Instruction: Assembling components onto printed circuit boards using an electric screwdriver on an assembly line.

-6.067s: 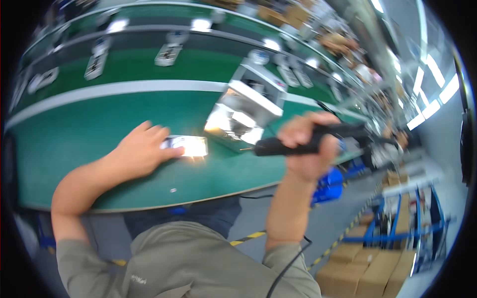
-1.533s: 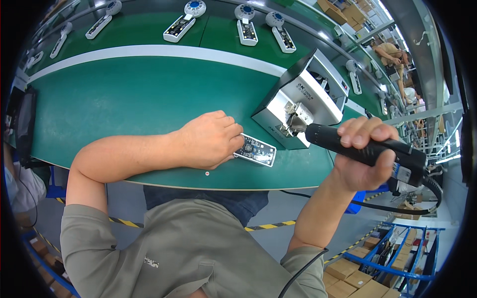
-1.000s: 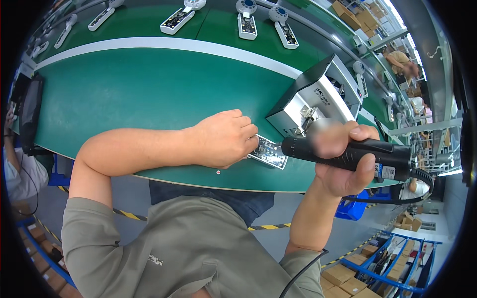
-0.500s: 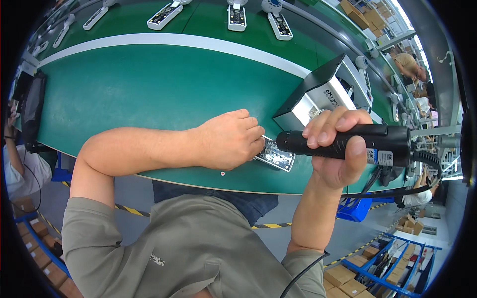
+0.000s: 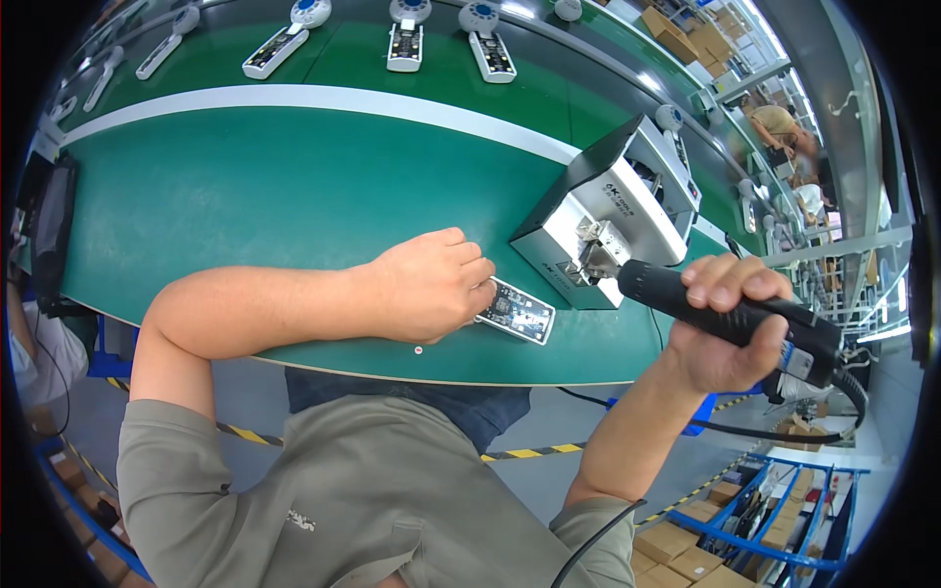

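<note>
My left hand (image 5: 429, 286) rests on the green table, its fingers closed on the end of a white handheld device housing (image 5: 521, 312) with a bare circuit board showing in it. The hand covers the rest of that device. In my right hand (image 5: 730, 343) is a black electric screwdriver (image 5: 665, 286), held level with a cable at its rear. Its front end points at the metal outlet of a black and silver screw feeder (image 5: 600, 208). Whether the bit touches the outlet cannot be made out.
Beyond a white edge strip (image 5: 323, 95), a green conveyor carries several similar open devices with round heads, one being this device (image 5: 406, 45). A small round white piece (image 5: 419, 350) lies near the table's front edge. Boxes on a blue rack (image 5: 774, 510) stand at lower right.
My right hand has carried the screwdriver away from the device, rightward to the feeder's outlet. My left hand keeps its hold on the device. The whole view has shifted slightly.
</note>
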Motion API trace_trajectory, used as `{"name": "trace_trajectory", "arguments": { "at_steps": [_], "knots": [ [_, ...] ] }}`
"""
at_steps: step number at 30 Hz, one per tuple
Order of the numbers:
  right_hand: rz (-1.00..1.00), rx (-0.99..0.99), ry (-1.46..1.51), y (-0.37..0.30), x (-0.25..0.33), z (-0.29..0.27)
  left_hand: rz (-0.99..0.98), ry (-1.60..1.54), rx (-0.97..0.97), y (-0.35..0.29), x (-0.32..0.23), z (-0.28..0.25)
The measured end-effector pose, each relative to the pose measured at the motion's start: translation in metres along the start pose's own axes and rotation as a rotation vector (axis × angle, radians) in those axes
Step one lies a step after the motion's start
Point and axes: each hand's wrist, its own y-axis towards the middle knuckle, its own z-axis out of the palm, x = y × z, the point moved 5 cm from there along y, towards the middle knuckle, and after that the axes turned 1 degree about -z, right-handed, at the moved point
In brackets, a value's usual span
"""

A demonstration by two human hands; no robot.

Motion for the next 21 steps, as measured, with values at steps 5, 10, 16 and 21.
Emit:
{"name": "trace_trajectory", "arguments": {
  "at_steps": [5, 10, 16, 21],
  "knots": [
    [0.003, 0.079, 0.006, -0.002, -0.008, 0.005, 0.021, 0.005, -0.001, 0.002, -0.002, 0.0],
    [0.151, 0.011, 0.171, -0.008, -0.009, 0.017, 0.026, 0.033, -0.143, 0.002, -0.003, -0.003],
    [0.168, 0.006, 0.262, -0.034, -0.016, 0.052, 0.024, 0.039, -0.125, 0.003, -0.002, -0.006],
    [0.18, 0.002, 0.27, -0.04, -0.028, 0.06, 0.015, 0.007, -0.145, 0.002, -0.001, -0.006]
  ]
}}
